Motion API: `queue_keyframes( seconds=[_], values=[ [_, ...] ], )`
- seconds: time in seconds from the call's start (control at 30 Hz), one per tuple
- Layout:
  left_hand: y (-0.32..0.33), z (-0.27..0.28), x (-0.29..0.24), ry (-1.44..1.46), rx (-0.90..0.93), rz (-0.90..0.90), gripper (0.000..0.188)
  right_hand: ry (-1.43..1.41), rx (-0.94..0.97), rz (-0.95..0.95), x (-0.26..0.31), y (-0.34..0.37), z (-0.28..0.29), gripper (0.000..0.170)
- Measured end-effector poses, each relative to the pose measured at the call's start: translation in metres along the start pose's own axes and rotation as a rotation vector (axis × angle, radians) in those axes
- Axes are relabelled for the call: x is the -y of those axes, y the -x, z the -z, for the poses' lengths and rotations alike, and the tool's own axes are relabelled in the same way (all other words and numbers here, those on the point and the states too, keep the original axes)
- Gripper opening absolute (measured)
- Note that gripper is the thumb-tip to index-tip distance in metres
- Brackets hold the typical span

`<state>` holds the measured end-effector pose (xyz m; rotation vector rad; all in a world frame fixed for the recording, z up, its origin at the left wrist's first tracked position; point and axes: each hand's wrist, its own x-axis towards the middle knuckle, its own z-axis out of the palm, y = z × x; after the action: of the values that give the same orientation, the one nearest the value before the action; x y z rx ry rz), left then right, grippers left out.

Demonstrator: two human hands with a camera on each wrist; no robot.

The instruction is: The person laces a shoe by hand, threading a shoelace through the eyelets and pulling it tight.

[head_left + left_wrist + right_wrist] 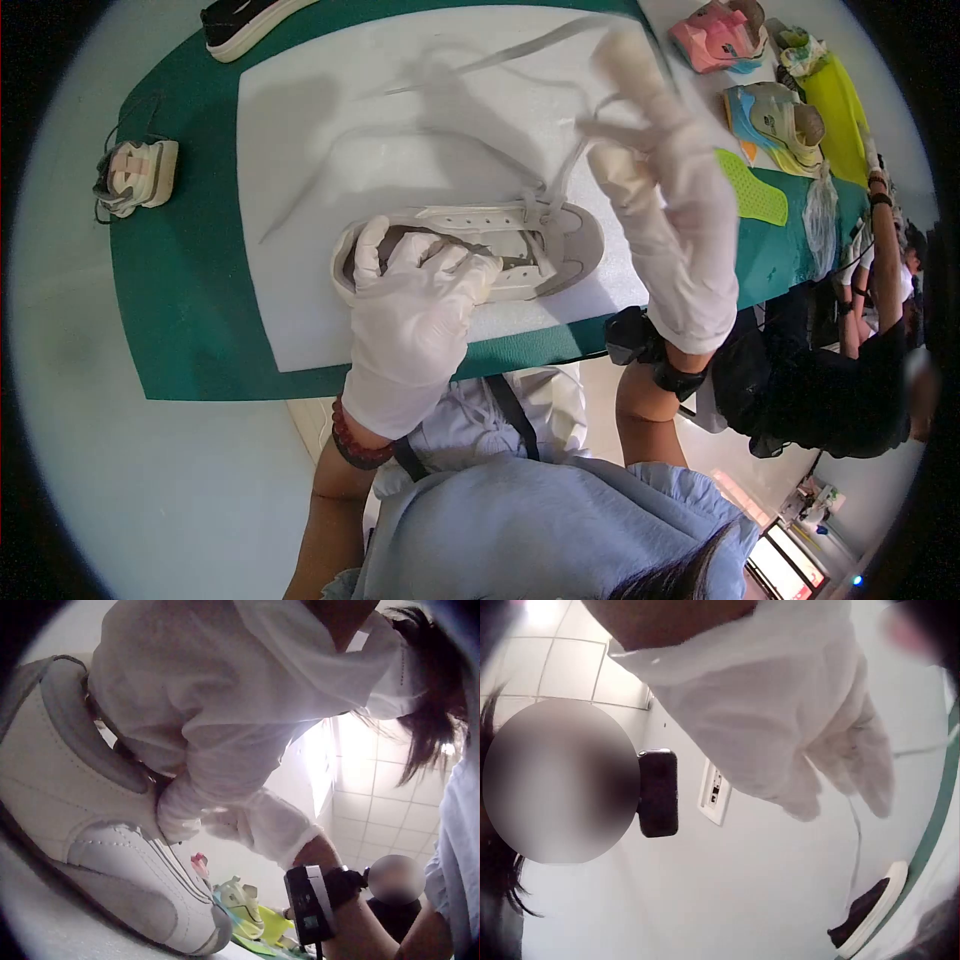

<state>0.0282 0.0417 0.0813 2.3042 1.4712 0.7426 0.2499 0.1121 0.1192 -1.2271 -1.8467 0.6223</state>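
Note:
A white shoe (480,215) lies on its sole on a white sheet, toe to the right, its lace threaded near the toe. The gloved left hand (410,310) grips the shoe's opening, fingers curled over and into it; in the left wrist view that hand (202,690) covers the opening of the shoe (97,787). Raised above and right of the toe, the gloved right hand (675,200) is blurred, a grey-white lace (545,42) running from its fingers. In the right wrist view, the lace (857,840) hangs from the bent fingers of the right hand (810,720).
The white sheet (300,300) covers much of a green mat (180,330). A small shoe (140,178) sits at the left, a black shoe (250,22) at the top. Pink (718,38) and multicoloured shoes (775,120) and a lime insole (752,190) lie right. Another person (850,380) is beyond.

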Motion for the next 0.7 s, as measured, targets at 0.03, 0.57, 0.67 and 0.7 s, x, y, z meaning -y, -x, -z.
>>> queue_keyframes(
  seconds=[0.03,0.57,0.67,0.7],
  values=[
    [-0.001,0.0,0.0,-0.003,-0.015,-0.011,0.031,0.008,0.118,-0.05,-0.004,0.002,0.003,0.044],
    [0.0,-0.002,0.001,-0.021,-0.064,-0.025,0.024,0.037,0.102,-0.474,0.011,0.06,-0.017,0.026],
    [-0.001,-0.001,0.0,-0.03,-0.041,-0.018,0.025,0.075,0.044,-0.367,0.009,0.061,-0.032,0.027],
    [0.0,-0.002,0.001,-0.036,-0.045,-0.029,0.025,0.111,0.031,-0.33,0.009,0.061,-0.036,0.027]
  ],
)
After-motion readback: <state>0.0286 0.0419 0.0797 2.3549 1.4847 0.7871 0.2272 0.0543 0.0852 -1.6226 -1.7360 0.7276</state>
